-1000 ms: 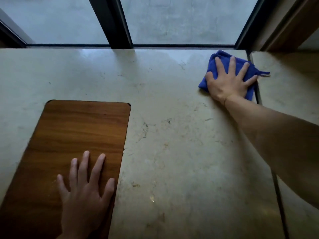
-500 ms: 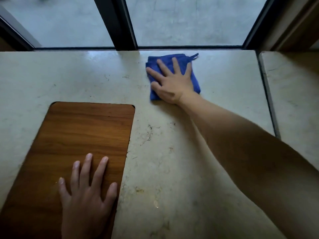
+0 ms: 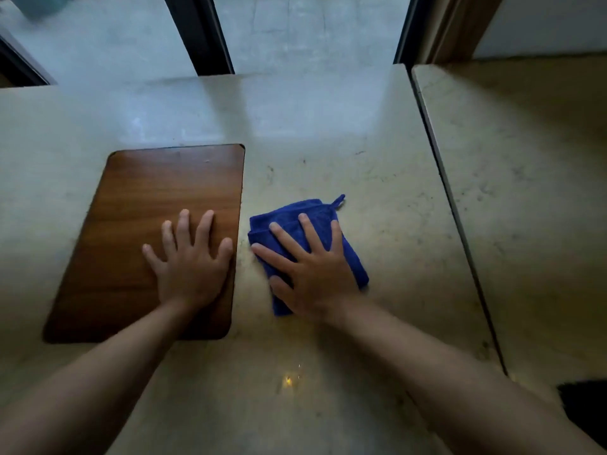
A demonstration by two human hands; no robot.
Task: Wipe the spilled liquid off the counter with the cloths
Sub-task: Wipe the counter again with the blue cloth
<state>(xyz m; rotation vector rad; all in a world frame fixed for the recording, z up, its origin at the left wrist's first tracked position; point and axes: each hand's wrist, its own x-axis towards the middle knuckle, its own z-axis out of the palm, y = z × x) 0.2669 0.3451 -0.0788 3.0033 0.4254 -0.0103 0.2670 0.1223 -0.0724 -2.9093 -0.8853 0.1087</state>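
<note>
Pale marble counter below a window: the right hand presses flat, fingers spread, on the folded blue microfibre cloth. The left hand lies open, palm down, on the brown wooden board just beside it.

a pale marbled stone tabletop fills most of the view, dim near the camera and brighter toward the far edge, where window light reflects off it. a narrow dark seam splits it from a second stone slab on the right. beyond stands a window with dark frame posts, showing a grey paved floor outside. a brown wooden frame rises at the upper right.
</note>
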